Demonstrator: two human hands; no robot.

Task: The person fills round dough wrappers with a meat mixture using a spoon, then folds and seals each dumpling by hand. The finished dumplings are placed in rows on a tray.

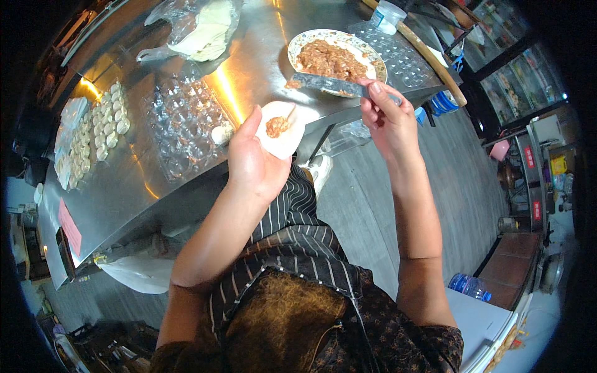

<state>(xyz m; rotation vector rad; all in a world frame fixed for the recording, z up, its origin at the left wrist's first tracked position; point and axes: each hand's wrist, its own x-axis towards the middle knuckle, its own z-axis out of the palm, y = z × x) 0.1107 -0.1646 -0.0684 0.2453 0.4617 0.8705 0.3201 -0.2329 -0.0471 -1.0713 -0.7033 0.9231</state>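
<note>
On the palm and fingers of my left hand (252, 163) lies a round white dough wrapper (285, 142), with a small lump of minced filling (277, 127) near its middle. My right hand (389, 109) grips a flat metal spreader (329, 85) by its end, and a bit of filling clings to its far tip. The spreader crosses the near rim of a patterned oval plate (384, 60) heaped with minced meat filling (331, 60). Left of my left hand, one pale dumpling (221, 135) sits at the right edge of a clear plastic compartment tray (179, 126).
A clear bag of stacked wrappers (210, 32) lies on the steel table (261, 51). Rows of dumplings (109, 116) occupy the far left. Behind the plate are another clear tray (401, 58), a white-lidded tub (388, 16) and a long wooden rolling pin (431, 60).
</note>
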